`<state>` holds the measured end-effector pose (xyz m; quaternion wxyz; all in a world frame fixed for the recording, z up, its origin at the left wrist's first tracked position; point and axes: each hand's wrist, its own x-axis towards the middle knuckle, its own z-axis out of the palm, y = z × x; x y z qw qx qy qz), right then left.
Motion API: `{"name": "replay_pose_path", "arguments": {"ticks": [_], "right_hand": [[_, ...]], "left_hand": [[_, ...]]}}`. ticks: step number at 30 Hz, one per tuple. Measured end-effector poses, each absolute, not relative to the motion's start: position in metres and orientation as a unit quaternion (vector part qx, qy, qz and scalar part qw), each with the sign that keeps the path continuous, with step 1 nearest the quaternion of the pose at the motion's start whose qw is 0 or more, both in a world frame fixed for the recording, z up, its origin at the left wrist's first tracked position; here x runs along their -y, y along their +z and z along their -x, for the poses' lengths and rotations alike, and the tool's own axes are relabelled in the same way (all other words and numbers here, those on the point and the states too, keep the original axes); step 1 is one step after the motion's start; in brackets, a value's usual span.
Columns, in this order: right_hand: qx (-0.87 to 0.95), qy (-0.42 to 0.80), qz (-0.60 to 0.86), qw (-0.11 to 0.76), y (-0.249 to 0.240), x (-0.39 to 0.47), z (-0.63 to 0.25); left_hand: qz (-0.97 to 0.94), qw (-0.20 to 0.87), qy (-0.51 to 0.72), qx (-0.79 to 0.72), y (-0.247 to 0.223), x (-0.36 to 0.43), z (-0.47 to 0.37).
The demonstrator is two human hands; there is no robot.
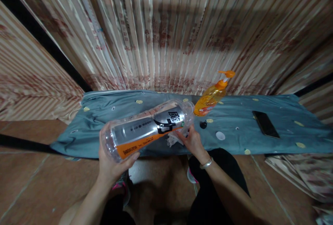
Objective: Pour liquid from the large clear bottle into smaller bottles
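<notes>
A large clear plastic bottle (148, 124) with a silver and orange label is held tilted over the bench, its narrower end up to the right. My left hand (111, 162) wraps around the lower left end, thumb across the front. At the other end, my right hand (192, 141) is closed on a crumpled white tissue (174, 139) pressed against the bottle's side; the fingers behind are hidden. Just beyond that end stands an orange pump bottle (209, 100) of yellow-orange liquid. A small black cap (203, 124) lies close to my right hand.
Teal patterned cloth (104, 109) covers the narrow bench before me. On its right part are a white round disc (220, 135) and a dark phone (266, 124). A striped curtain (166, 37) hangs behind. Black metal bars (47, 41) frame the sides, and brown floor tiles (23, 176) lie below.
</notes>
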<state>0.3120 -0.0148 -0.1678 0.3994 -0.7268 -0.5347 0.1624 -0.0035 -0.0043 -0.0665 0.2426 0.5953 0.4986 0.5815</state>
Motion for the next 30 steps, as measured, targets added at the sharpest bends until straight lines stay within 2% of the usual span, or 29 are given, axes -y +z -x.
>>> {"name": "replay_pose_path", "arguments": {"ticks": [12, 20, 30], "right_hand": [[0.535, 0.162, 0.717, 0.416, -0.168, 0.013, -0.310], [0.532, 0.173, 0.735, 0.382, -0.158, 0.013, -0.310], [0.513, 0.165, 0.746, 0.392, -0.159, 0.014, -0.304]], "left_hand": [[-0.619, 0.212, 0.607, -0.450, -0.061, 0.003, 0.000], [-0.647, 0.174, 0.618, -0.411, -0.069, -0.001, 0.002], [-0.654, 0.197, 0.610, -0.401, -0.074, -0.002, 0.002]]}}
